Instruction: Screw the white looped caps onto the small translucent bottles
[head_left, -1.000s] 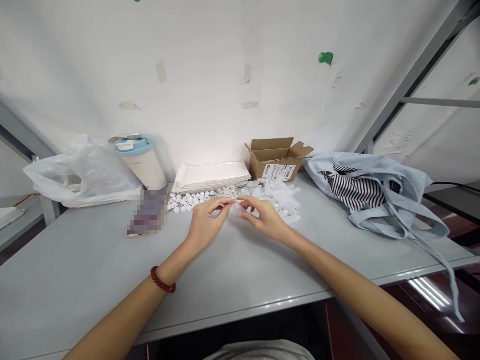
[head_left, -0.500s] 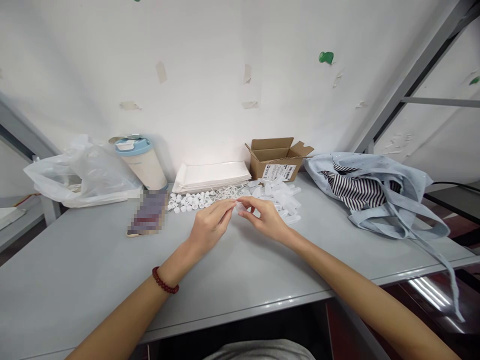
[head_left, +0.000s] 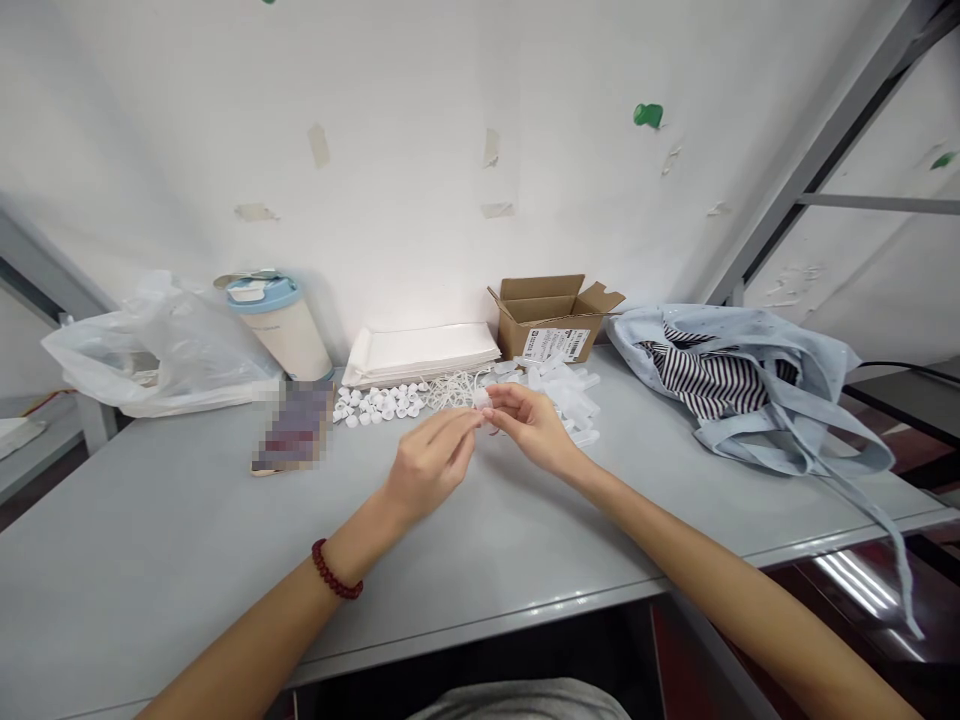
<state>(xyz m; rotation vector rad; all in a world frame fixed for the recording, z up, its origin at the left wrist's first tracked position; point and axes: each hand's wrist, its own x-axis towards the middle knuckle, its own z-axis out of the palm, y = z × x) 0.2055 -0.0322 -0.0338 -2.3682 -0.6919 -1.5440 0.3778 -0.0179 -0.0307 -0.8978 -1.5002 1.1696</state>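
My left hand (head_left: 433, 462) and my right hand (head_left: 534, 430) meet fingertip to fingertip above the grey table (head_left: 517, 540). Between them is a small translucent plastic piece (head_left: 482, 399), pinched by both hands and partly hidden by the fingers. Just behind my left hand lie small white plastic caps (head_left: 382, 402) in a loose group. A tangle of thin white cords (head_left: 451, 388) is beyond the fingertips. Clear plastic tube-like pieces (head_left: 574, 392) are heaped behind and beside my right hand.
At the back stand an open cardboard box (head_left: 551, 315), a stack of white sheets or packets (head_left: 424, 352) and a tumbler (head_left: 285, 330). Leftward are a phone (head_left: 296, 425) and a plastic bag (head_left: 161, 345). A light blue cloth bag (head_left: 810, 350) lies at the right, straps over the edge.
Both hands have shifted slightly, my left hand a little right and toward me. The plastic piece now shows above the fingertips. The camera view has moved slightly.
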